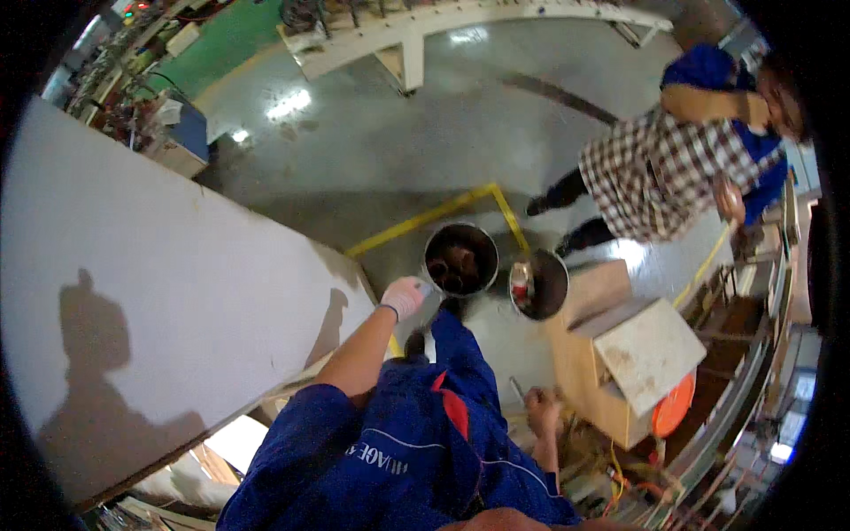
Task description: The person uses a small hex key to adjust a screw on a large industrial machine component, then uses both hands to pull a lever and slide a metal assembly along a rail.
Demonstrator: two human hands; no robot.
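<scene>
My left hand (404, 297), in a pale glove, is closed beside the rim of a dark round bin (461, 259). A small light grey-blue piece (426, 288) shows at its fingertips; its kind is unclear. Brownish, blurred contents lie inside this bin. My right hand (544, 412) is bare, its fingers curled, in front of a wooden box (580, 376). Just off its fingers a short silvery rod (516, 388) shows; I cannot tell whether the hand grips it. A second round bin (553, 288) holds a red and white item (521, 281).
A large pale panel (204, 257) rises at my left. Another person (664, 168) in a checked apron stands at far right. Yellow floor tape (425, 218) runs behind the bins. A loose board (651, 350) and orange disc (674, 406) are at the wooden box. A long bench (478, 14) stands ahead.
</scene>
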